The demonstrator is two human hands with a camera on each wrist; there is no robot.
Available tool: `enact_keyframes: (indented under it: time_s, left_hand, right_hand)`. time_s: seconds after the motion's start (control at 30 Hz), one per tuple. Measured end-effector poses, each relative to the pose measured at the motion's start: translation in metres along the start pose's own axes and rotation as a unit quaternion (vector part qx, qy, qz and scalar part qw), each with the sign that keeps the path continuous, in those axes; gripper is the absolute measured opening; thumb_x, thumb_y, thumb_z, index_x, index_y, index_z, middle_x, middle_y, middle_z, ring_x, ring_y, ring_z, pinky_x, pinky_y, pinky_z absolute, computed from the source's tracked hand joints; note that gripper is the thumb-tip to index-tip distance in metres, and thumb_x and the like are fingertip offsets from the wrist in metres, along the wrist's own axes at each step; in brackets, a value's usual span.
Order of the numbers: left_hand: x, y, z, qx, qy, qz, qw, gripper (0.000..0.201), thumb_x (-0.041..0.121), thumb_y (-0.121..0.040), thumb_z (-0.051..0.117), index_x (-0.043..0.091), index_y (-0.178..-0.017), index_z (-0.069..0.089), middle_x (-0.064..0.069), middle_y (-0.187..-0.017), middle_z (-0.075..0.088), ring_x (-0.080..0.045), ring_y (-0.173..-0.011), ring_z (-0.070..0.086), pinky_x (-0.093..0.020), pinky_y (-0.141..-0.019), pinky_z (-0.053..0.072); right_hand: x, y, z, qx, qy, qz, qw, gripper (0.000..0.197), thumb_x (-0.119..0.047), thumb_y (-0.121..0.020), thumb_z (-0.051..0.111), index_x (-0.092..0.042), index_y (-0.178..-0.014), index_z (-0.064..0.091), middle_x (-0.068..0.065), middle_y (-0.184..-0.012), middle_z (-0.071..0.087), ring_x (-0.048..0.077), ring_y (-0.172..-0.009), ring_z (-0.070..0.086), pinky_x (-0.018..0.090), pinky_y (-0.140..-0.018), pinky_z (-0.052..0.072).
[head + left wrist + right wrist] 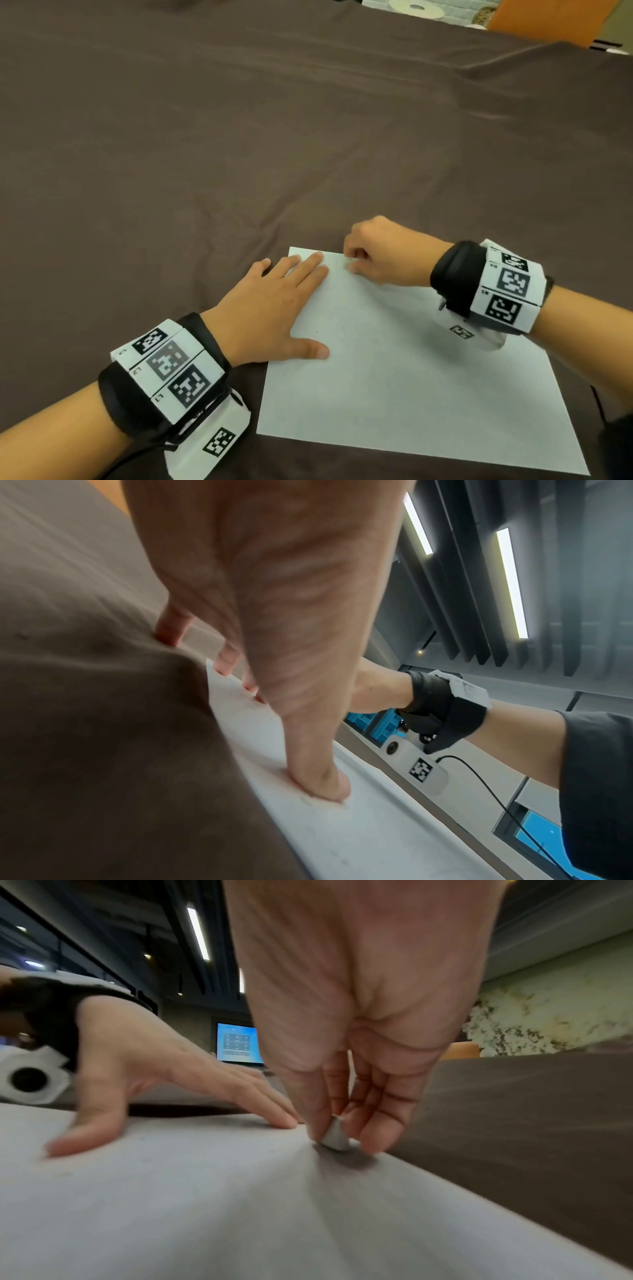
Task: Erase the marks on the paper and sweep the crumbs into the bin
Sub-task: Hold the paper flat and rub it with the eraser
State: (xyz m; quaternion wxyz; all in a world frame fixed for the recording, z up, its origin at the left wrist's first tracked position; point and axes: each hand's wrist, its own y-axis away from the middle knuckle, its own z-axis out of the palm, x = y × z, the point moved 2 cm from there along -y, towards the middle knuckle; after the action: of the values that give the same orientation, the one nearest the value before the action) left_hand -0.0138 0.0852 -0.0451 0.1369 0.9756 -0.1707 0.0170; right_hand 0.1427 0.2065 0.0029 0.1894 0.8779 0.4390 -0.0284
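Observation:
A white sheet of paper lies on the brown tablecloth near the front edge. My left hand rests flat on the paper's left side, fingers straight and spread, thumb pressing the sheet. My right hand is at the paper's far edge, fingers curled, pinching a small white eraser against the paper. In the head view the eraser is hidden by the hand. A few tiny dark specks show on the paper near the left hand. No bin is in view.
The brown cloth covers the whole table and is wrinkled ahead of the paper. At the far right edge stand an orange object and a white disc.

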Motion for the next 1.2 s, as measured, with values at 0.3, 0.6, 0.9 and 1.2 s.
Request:
enact_keyframes:
  time_s: [0.3, 0.6, 0.9, 1.2]
  left_hand:
    - [-0.001, -0.001, 0.0, 0.009, -0.013, 0.008, 1.0, 0.114, 0.09, -0.065, 0.01, 0.025, -0.156, -0.006, 0.005, -0.163, -0.012, -0.018, -0.148, 0.005, -0.042, -0.118, 0.017]
    - [-0.002, -0.003, -0.003, 0.017, -0.004, -0.002, 1.0, 0.121, 0.093, -0.061, 0.018, 0.022, -0.156, -0.006, 0.008, -0.163, -0.014, -0.014, -0.146, 0.006, -0.037, -0.114, 0.019]
    - [-0.003, -0.003, -0.001, 0.033, 0.012, 0.002, 0.999, 0.12, 0.093, -0.068, 0.031, 0.02, -0.157, -0.003, 0.008, -0.163, -0.012, -0.015, -0.146, 0.01, -0.037, -0.114, 0.022]
    - [-0.003, -0.003, -0.002, 0.026, 0.008, -0.001, 1.0, 0.123, 0.094, -0.062, 0.025, 0.02, -0.157, 0.0, 0.006, -0.163, -0.012, -0.017, -0.146, 0.01, -0.039, -0.113, 0.023]
  right_hand:
    - [-0.003, 0.003, 0.004, 0.007, -0.02, -0.009, 1.0, 0.016, -0.021, -0.087, 0.059, -0.006, -0.082, 0.062, 0.007, -0.085, 0.062, 0.027, -0.076, 0.057, 0.043, -0.072, 0.05]
    - [-0.006, -0.004, 0.004, 0.012, -0.022, 0.013, 1.0, 0.017, -0.019, -0.087, 0.056, -0.005, -0.079, 0.06, 0.012, -0.083, 0.062, 0.033, -0.077, 0.059, 0.042, -0.067, 0.051]
    - [-0.016, -0.004, 0.007, 0.02, -0.04, -0.002, 0.999, 0.02, -0.021, -0.088, 0.058, -0.003, -0.078, 0.061, 0.01, -0.08, 0.062, 0.027, -0.074, 0.057, 0.042, -0.068, 0.051]
    - [-0.009, 0.008, 0.013, 0.018, -0.03, 0.033, 0.999, 0.021, -0.02, -0.084, 0.054, -0.007, -0.069, 0.05, 0.011, -0.075, 0.056, 0.035, -0.072, 0.056, 0.041, -0.062, 0.047]
